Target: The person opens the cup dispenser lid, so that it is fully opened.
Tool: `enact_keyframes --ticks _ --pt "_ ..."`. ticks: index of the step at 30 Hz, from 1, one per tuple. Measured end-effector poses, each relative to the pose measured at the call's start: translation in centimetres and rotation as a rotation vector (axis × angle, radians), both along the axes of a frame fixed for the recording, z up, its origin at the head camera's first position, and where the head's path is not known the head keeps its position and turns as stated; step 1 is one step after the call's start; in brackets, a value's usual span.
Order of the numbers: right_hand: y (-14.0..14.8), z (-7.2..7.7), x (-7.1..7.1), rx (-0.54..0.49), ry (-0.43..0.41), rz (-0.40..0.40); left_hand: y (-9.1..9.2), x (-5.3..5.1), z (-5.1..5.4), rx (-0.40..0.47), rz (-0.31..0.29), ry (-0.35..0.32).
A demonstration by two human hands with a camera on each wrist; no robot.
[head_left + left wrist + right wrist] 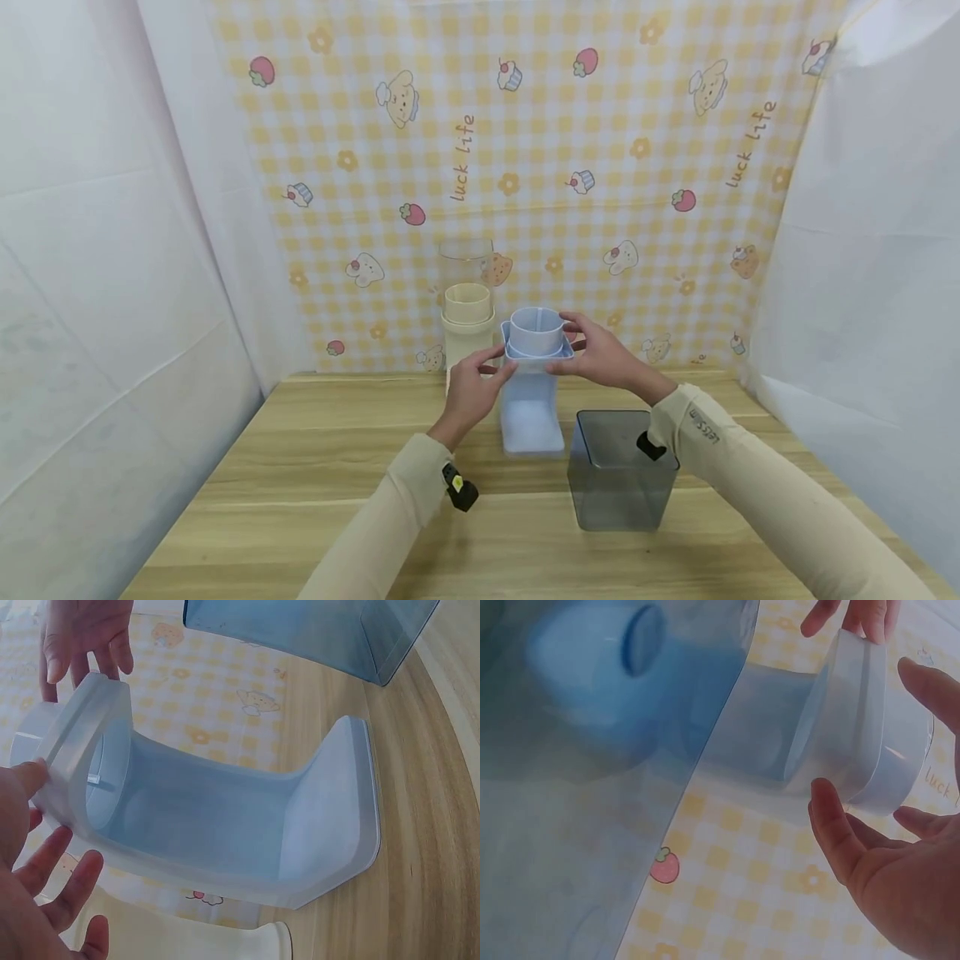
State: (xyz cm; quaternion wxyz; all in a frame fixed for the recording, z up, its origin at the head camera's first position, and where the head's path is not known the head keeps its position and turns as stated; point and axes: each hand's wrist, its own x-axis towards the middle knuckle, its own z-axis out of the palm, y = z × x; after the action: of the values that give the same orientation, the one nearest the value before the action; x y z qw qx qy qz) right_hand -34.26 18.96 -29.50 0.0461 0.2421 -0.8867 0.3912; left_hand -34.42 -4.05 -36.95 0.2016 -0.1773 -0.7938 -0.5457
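A light blue C-shaped stand (531,412) is upright on the table, a round collar (536,332) rising from its square top. My left hand (474,390) rests its fingertips on the left side of that top, fingers spread (75,885). On the right side, my right hand (602,354) has its fingers loosely extended around the top's edge and collar; one fingertip (823,791) meets the edge in the right wrist view. A grey see-through square container (624,475) sits below my right forearm, partly blocking the right wrist view.
Just behind and left of the blue stand is a cream-coloured stand (468,337), with a clear cylinder (465,258) above it. The wooden table (300,475) meets a checked yellow cloth (525,125) at the back. White cloth (90,208) hangs at both sides.
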Motion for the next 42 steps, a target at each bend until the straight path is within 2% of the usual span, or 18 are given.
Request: enact_keyframes --ticks 3,7,9,12,18,23,29,42 --pt "-0.1 0.0 -0.2 0.011 0.008 -0.016 0.1 -0.2 0.2 0.001 -0.025 -0.012" --pt "-0.2 0.0 -0.3 0.034 0.013 -0.047 -0.1 -0.4 0.2 -0.026 -0.113 -0.045" --pt "-0.1 0.0 -0.4 0.049 0.01 -0.069 -0.5 -0.3 0.0 -0.054 -0.156 -0.06" --pt "0.0 0.1 -0.6 0.06 0.013 -0.093 -1.2 0.3 -0.3 -0.086 -0.182 -0.059" --pt "0.1 0.1 -0.9 0.075 0.057 -0.115 -3.1 2.3 -0.9 -0.029 -0.208 -0.054" --pt "0.1 0.0 -1.0 0.072 0.045 -0.122 -4.2 3.4 -1.1 -0.003 -0.201 -0.075" --pt "-0.1 -0.1 -1.0 0.068 0.032 -0.124 -4.6 4.0 -1.1 0.007 -0.179 -0.097" --pt "0.0 -0.3 -1.2 0.063 0.029 -0.136 -3.7 4.6 -1.9 -0.016 -0.237 -0.104"
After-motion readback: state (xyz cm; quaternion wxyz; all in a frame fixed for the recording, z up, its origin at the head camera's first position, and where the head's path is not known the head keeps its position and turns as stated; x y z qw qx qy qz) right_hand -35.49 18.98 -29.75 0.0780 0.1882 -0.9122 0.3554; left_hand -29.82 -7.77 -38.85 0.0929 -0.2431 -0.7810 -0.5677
